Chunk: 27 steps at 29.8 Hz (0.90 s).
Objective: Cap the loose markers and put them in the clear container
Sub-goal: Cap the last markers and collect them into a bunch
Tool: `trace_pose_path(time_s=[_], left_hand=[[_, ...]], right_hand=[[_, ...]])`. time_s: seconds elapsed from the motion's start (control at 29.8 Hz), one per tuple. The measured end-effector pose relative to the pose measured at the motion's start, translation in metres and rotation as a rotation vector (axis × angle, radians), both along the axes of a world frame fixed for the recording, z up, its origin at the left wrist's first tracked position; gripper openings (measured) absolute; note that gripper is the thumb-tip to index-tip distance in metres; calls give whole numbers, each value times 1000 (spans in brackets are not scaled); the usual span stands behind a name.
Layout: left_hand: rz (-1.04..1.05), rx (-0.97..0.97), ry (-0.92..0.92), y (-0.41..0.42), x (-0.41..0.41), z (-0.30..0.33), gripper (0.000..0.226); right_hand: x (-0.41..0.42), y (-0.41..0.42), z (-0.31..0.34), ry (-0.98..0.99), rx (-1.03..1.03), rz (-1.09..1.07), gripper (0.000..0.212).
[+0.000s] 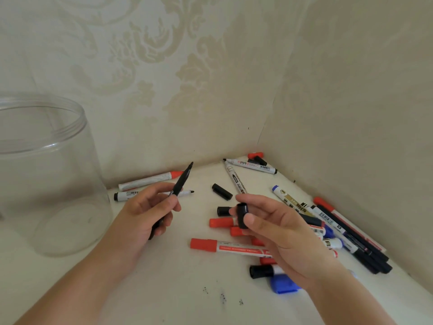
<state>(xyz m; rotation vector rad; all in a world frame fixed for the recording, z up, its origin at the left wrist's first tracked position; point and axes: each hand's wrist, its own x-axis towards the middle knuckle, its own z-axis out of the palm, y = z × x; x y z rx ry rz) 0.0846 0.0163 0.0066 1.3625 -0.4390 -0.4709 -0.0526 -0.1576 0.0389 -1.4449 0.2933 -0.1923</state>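
The left hand holds a slim black marker in a pinching grip, its bare tip pointing up and away toward the far wall. The right hand pinches a black cap between thumb and fingertips, its open end seemingly turned toward the marker. The two are apart, with a clear gap between tip and cap, so the capping step is not yet done.

The likeliest trouble is a mismatch: the cap looks rather wide for so thin a marker, and if it belongs to one of the fatter pens it will sit loose or fall off. A skewed approach could also drive the wet tip against the cap's rim or the fingers and leave ink; dark specks already mark the near table. The right forearm hangs just above the pile of markers on the right, and a sweep could roll some toward the near edge.

The clear container stands at the left, upright and open-topped, well apart from the pile. Nothing can be seen inside it. Loose caps, red, black and blue, lie scattered among the markers, several of which show bare tips.
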Motion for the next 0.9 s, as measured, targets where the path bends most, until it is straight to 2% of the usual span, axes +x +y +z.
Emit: trace_pose_path(time_s=[0.07,0.13,0.23,0.44,0.54,0.6,0.67,0.77,0.9], left_hand=[[28,-23,37,1,1,0,19],[57,-41,76,1,2,1,20],[75,-34,93,0,3,1,22],[60,-44,103,2,3,1,26],[45,-44,99,1,2,2,25],[38,-47,103,0,3,2,24],[31,-45,106,0,3,2,24],[22,-35,102,0,3,2,23],[20,-25,81,1,3,2,19]], right_hand=[[1,2,6,123,-400,-56,28],[6,8,10,175,-701,-32,29],[22,21,6,165,-964,35,29],[60,30,-15,10,-1397,191,27],[68,27,-16,-57,-1409,180,23],[76,16,-15,-60,-1413,70,20],[87,-1,-16,36,-1475,-48,23],[98,-19,-18,252,-1549,-93,33],[102,-21,-22,295,-1491,-77,38]])
